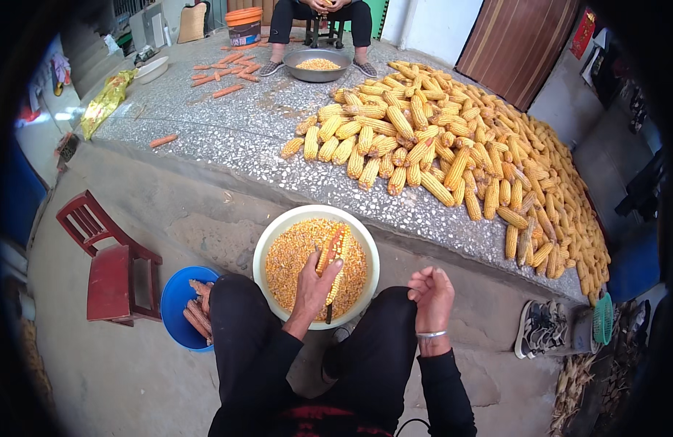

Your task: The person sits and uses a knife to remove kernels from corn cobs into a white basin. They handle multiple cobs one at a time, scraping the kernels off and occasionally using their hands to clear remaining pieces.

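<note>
My left hand (pixel 315 281) grips a partly shelled corn cob (pixel 336 251). Rows of yellow kernels remain along one part of it, and bare reddish core shows beside them. Beneath hand and cob is a pale plastic basin (pixel 261 246) of loose corn kernels (pixel 287 257), standing between my knees. A dark, narrow object (pixel 329 314) shows below the cob at the basin's near rim; its kind is unclear. Over my right knee, apart from the basin, my right hand (pixel 432 292) is turned palm up with loosely curled fingers and nothing visible in it. A metal bangle (pixel 432 334) circles that wrist.
A large heap of corn cobs (pixel 440 136) covers the raised terrazzo floor's right side. Left of me stand a blue bucket (pixel 175 311) of stripped cobs and a red chair (pixel 110 284). Opposite, a seated person (pixel 320 16) has a metal basin (pixel 292 71). Shoes (pixel 541 328) lie right.
</note>
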Demonstrator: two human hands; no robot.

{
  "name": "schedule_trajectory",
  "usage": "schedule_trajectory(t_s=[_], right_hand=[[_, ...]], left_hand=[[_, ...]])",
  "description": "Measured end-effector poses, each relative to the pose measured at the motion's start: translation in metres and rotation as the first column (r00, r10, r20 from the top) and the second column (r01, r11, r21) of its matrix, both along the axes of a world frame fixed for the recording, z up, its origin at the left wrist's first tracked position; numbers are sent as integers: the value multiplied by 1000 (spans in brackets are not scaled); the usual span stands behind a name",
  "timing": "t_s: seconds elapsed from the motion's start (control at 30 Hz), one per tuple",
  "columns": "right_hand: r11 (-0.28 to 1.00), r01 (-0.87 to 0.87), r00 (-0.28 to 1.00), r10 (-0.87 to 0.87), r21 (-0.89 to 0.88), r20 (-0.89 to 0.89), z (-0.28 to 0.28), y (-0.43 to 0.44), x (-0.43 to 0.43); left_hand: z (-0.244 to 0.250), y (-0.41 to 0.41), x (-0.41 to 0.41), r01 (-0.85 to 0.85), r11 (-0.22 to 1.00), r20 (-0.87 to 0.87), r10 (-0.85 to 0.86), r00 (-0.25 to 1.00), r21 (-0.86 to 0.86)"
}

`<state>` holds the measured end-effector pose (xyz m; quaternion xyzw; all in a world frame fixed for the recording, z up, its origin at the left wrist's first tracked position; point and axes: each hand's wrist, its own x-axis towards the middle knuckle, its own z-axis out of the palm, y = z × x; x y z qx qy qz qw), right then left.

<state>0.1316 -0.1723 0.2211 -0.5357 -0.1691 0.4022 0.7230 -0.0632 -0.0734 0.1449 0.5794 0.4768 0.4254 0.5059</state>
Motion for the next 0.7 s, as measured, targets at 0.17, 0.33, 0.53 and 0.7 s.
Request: schedule_trajectory(t_s=[0.17,0.33,0.53,0.7], right_hand=[[974,-226,972,225,-5,-72,-15,77,-30],[872,-465,737,476,151,-479,-64,123,-65],[939,-279,923,206,-199,-323,-119,138,-75],[972,-67,998,63,-225,-27,-123,136,-108]], left_hand=[[21,2,2,85,994,-198,-98,975,-72],[-13,3,11,30,999,-107,-27,994,32],[-23,14,20,65,950,-29,-78,997,-305],[-35,24,12,41,973,-85,-62,994,-228]])
